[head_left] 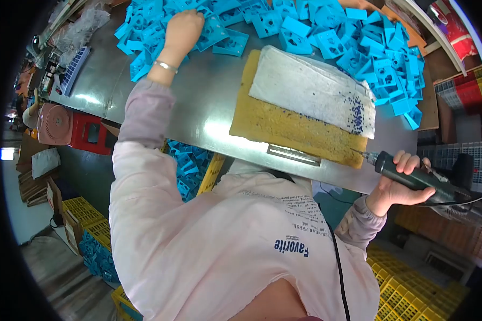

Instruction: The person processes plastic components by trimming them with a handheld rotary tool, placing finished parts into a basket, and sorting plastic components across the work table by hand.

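My left hand [185, 33] reaches into the heap of bright blue plastic parts [326, 43] at the far side of the table. Its fingers are curled at the edge of one blue plastic part [211, 32]; the fingertips are partly hidden. At the right, my right hand [404, 179] is wrapped around a dark electric screwdriver [412, 175], whose bit points left, close to the corner of a yellow foam mat [294, 128]. On the mat lies a white cloth [300, 80] with many small dark screws [356, 113] scattered over its right end.
The metal table [193, 115] has its near edge at my waist. Beneath it, more blue parts [190, 168] sit in a yellow crate [211, 174]. A red stool [91, 134] and a pink fan [55, 124] stand left. Yellow crates [407, 289] are stacked at lower right.
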`<state>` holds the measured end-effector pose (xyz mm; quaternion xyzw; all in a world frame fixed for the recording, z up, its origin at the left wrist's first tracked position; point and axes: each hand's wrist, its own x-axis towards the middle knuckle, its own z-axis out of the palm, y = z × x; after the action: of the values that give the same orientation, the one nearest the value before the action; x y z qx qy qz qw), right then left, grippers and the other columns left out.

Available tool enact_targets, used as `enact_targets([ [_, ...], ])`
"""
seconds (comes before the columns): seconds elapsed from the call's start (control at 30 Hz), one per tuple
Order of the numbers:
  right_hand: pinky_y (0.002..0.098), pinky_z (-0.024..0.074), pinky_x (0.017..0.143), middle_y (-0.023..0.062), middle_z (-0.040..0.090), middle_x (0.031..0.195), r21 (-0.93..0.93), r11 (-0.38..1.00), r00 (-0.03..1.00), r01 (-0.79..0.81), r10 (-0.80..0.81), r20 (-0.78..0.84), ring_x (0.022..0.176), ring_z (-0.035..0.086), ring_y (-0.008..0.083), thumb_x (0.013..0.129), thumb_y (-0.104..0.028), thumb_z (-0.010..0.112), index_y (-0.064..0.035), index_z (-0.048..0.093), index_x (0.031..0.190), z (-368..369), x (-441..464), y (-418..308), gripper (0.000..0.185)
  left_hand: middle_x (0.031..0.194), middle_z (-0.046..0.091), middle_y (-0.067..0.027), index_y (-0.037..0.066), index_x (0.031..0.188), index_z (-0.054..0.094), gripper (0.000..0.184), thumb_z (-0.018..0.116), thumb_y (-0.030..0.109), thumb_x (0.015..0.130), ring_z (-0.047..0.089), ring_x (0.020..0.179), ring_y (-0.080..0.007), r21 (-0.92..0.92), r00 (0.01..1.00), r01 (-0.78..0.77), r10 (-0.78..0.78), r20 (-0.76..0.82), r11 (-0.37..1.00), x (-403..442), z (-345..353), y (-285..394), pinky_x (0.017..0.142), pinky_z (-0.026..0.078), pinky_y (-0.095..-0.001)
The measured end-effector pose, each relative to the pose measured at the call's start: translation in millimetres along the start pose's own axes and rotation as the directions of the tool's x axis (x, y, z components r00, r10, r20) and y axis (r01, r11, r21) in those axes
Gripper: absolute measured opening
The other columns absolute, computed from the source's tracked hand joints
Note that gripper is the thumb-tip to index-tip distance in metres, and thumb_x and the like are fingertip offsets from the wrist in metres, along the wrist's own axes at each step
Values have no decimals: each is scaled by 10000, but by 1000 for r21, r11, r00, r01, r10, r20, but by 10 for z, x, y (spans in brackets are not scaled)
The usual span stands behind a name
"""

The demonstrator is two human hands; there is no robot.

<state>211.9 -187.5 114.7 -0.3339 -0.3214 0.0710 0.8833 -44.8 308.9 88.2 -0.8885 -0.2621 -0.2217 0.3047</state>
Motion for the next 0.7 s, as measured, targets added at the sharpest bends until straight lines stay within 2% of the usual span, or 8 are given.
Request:
enact_targets([
  [0.2, 360, 425, 566, 54, 496, 647, -51, 999, 979, -10, 20, 203, 540, 483, 179, 871, -686, 431, -76, 518, 1184, 58, -129, 180, 690, 783, 601, -92, 73, 847, 616, 99, 636, 168, 867, 608, 715, -288, -432, 991, 49, -99, -95, 901, -578, -1144, 983, 614, 493, -399],
  [0.37, 375, 460, 564, 89, 518, 666, -140, 978, 984, -156, 166, 67, 545, 510, 204, 885, -674, 402, -20, 447, 1220, 224, -258, 232, 736, 705, 589, -90, 66, 784, 588, 138, 698, 146, 811, 589, 626, -281, -586, 991, 131, -125, 50, 800, -1041, -1647, 1732, 544, 456, -385],
  [0.4, 372, 473, 562, 109, 530, 669, -130, 972, 979, -196, 201, 25, 541, 514, 211, 928, -512, 458, 19, 427, 1224, 329, -274, 216, 610, 689, 585, -88, 65, 770, 583, 142, 701, 134, 804, 584, 610, -279, -617, 991, 125, -130, 37, 777, -1077, -1710, 1816, 532, 449, -382],
  [0.47, 343, 485, 564, 124, 564, 680, -345, 903, 962, -258, 275, -1, 556, 544, 208, 925, -218, 522, 68, 419, 1209, 417, -277, 183, 417, 662, 575, -84, 64, 746, 574, 148, 708, 112, 788, 573, 581, -274, -670, 990, 111, -143, 8, 734, -1092, -1834, 1936, 513, 437, -378],
  [0.5, 307, 488, 570, 121, 597, 699, -443, 855, 950, -271, 311, 18, 578, 574, 185, 840, 40, 530, 93, 441, 1188, 470, -272, 182, 362, 651, 570, -82, 64, 735, 571, 151, 711, 101, 779, 567, 568, -270, -692, 989, 103, -151, -9, 714, -1085, -1895, 1981, 506, 432, -377],
  [0.6, 282, 499, 623, 95, 679, 809, -538, 740, 864, -402, 501, 44, 674, 621, 137, 739, 18, 756, 56, 497, 1242, 549, -346, 212, 568, 591, 538, -66, 77, 691, 562, 171, 724, 75, 746, 538, 501, -252, -731, 978, 90, -198, -64, 677, -1034, -1968, 2108, 473, 412, -366],
  [0.67, 264, 499, 654, 81, 699, 870, -650, 677, 830, -346, 543, 123, 733, 617, 104, 701, -52, 832, 35, 515, 1263, 556, -399, 279, 652, 576, 530, -58, 83, 684, 560, 176, 725, 71, 741, 535, 491, -247, -748, 972, 97, -223, -70, 657, -992, -2013, 2180, 469, 410, -360],
  [0.7, 253, 496, 659, 57, 695, 871, -629, 661, 806, -410, 585, 90, 763, 603, 80, 685, -64, 849, 29, 559, 1229, 596, -446, 288, 624, 566, 527, -52, 85, 678, 560, 182, 730, 80, 742, 533, 482, -244, -756, 970, 96, -231, -74, 647, -978, -2026, 2222, 465, 408, -358],
])
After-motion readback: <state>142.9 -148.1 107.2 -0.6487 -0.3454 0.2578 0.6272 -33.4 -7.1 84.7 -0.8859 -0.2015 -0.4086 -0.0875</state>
